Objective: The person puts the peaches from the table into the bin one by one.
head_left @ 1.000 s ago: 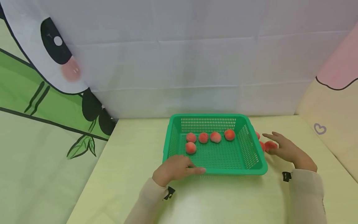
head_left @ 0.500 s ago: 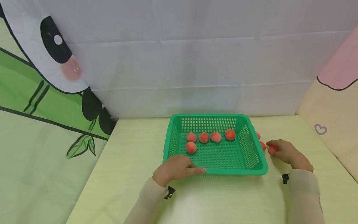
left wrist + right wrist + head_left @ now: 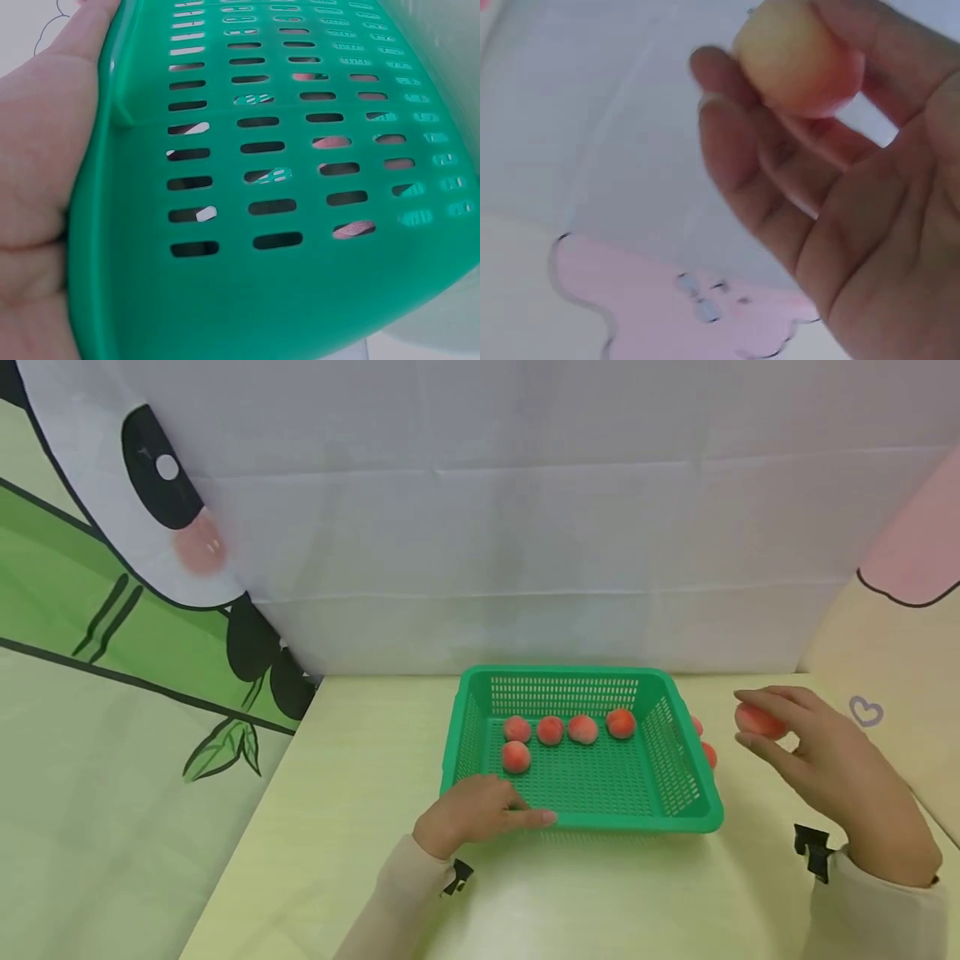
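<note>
My left hand [image 3: 468,817] grips the near rim of a green plastic basket [image 3: 637,822], its thumb lying along the edge. In the left wrist view the palm sits against the rim, beside the slotted wall [image 3: 225,300]. Several small red-orange peaches [image 3: 517,757] lie on the basket's floor toward the back left. To the right of the basket my right hand [image 3: 840,768] pinches a peach [image 3: 759,722] between thumb and fingers, raised above the table. The right wrist view shows that peach's yellow and pink side [image 3: 799,60] held at the fingertips.
Beside the basket's right wall are two more peaches [image 3: 708,755], partly hidden by it. The pale yellow table [image 3: 375,735] ends at a white cloth backdrop [image 3: 487,543]. Printed cloth panels stand at left [image 3: 112,760] and right [image 3: 847,652].
My right hand has closed on a peach beside the basket and lifted it up and to the right. The left hand stays at the basket's rim.
</note>
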A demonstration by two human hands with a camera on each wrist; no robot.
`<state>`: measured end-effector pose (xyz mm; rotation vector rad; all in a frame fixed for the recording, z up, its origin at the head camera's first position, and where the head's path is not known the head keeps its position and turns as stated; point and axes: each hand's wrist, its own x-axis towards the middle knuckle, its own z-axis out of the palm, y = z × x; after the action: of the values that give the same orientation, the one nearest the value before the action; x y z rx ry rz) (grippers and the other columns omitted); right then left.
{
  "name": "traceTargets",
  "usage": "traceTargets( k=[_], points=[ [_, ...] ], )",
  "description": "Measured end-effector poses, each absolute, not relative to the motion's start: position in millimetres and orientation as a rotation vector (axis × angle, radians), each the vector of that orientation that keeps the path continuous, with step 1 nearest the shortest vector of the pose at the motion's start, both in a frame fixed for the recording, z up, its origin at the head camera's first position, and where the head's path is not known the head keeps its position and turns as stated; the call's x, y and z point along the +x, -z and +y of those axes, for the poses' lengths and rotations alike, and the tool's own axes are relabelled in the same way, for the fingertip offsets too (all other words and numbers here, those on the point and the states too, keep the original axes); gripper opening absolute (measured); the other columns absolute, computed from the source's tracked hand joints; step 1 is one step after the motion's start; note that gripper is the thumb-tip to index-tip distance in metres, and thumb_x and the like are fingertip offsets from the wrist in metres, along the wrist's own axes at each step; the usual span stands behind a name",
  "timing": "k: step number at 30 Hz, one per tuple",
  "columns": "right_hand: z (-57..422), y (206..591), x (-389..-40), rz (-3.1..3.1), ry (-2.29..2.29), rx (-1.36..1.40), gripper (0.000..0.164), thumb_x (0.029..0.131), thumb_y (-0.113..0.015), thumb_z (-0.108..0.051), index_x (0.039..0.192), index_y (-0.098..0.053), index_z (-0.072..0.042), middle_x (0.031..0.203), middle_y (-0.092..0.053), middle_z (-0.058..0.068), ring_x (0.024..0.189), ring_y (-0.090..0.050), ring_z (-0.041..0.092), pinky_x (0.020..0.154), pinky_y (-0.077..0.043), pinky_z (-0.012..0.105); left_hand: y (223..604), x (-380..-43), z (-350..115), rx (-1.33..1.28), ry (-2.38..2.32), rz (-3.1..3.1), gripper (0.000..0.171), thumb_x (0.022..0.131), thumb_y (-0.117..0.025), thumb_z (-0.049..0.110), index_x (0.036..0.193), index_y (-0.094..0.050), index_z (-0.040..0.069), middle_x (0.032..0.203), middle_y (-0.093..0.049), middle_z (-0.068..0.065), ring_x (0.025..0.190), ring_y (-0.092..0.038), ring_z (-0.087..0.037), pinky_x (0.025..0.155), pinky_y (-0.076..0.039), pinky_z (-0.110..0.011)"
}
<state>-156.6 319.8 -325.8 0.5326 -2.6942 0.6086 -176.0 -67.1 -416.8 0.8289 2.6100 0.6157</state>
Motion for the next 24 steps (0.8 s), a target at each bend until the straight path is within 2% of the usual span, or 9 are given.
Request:
traceTargets(
  k=[3, 6, 9, 12, 16, 19, 24],
  points=[
    [294.9, 306.1, -147.2, -2.555, -0.595, 0.747, 0.05, 0.082, -0.075, -0.01, 0.129, -0.059, -0.012, 0.126, -0.05, 0.002, 0.084, -0.049, 0.006, 0.058, -0.043, 0.022, 415.6, -175.8, -66.6, 0.822, -0.618, 2.606, 0.062, 0.088, -0.041, 0.073, 0.048, -0.042, 0.024, 0.049, -0.02, 0.011, 0.045, -0.021, -0.005, 0.044, -0.02, -0.025],
    [275.7, 287.3, -146.4, -2.476, -0.609, 0.94, 0.058, 0.078, -0.075, -0.003, 0.132, -0.057, -0.014, 0.132, -0.046, 0.002, 0.092, -0.048, 0.003, 0.057, -0.041, 0.015, 414.3, -175.8, -66.6, 0.818, -0.616, 2.607, 0.062, 0.088, -0.041, 0.072, 0.049, -0.044, 0.024, 0.049, -0.02, 0.012, 0.045, -0.022, -0.005, 0.044, -0.021, -0.025],
    [261.3, 271.5, -151.6, -2.402, -0.568, 1.098, 0.061, 0.077, -0.073, -0.001, 0.134, -0.054, -0.014, 0.135, -0.042, 0.006, 0.092, -0.053, 0.006, 0.062, -0.042, 0.016, 413.9, -175.7, -66.3, 0.821, -0.616, 2.609, 0.062, 0.089, -0.042, 0.071, 0.049, -0.044, 0.024, 0.049, -0.02, 0.011, 0.045, -0.021, -0.005, 0.044, -0.02, -0.025],
    [249.3, 260.4, -161.6, -2.345, -0.482, 1.22, 0.06, 0.078, -0.071, -0.002, 0.134, -0.054, -0.015, 0.131, -0.044, 0.009, 0.082, -0.055, 0.006, 0.063, -0.044, 0.019, 414.9, -175.6, -65.9, 0.827, -0.621, 2.613, 0.062, 0.089, -0.043, 0.071, 0.049, -0.044, 0.023, 0.049, -0.02, 0.012, 0.045, -0.021, -0.005, 0.044, -0.02, -0.024],
    [231.7, 257.2, -181.6, -2.447, -0.394, 1.318, 0.05, 0.084, -0.072, -0.012, 0.13, -0.056, -0.02, 0.123, -0.046, -0.001, 0.068, -0.051, 0.0, 0.054, -0.045, 0.022, 415.2, -175.3, -65.5, 0.83, -0.642, 2.607, 0.062, 0.088, -0.043, 0.071, 0.048, -0.041, 0.024, 0.048, -0.019, 0.012, 0.044, -0.02, -0.004, 0.043, -0.019, -0.024],
    [215.7, 263.5, -200.9, -2.598, -0.352, 1.386, 0.041, 0.088, -0.069, -0.019, 0.127, -0.058, -0.025, 0.119, -0.046, -0.009, 0.069, -0.051, -0.001, 0.057, -0.046, 0.024, 414.7, -174.9, -65.6, 0.821, -0.65, 2.603, 0.062, 0.088, -0.044, 0.071, 0.048, -0.038, 0.024, 0.048, -0.02, 0.012, 0.044, -0.02, -0.004, 0.043, -0.019, -0.024],
    [187.1, 282.6, -227.5, -2.767, -0.318, 1.543, 0.026, 0.09, -0.067, -0.02, 0.113, -0.062, -0.032, 0.107, -0.047, -0.011, 0.071, -0.053, 0.001, 0.062, -0.048, 0.025, 414.4, -174.1, -65.7, 0.808, -0.638, 2.609, 0.062, 0.087, -0.044, 0.072, 0.048, -0.043, 0.024, 0.048, -0.02, 0.011, 0.045, -0.021, -0.004, 0.043, -0.02, -0.024]
  ],
)
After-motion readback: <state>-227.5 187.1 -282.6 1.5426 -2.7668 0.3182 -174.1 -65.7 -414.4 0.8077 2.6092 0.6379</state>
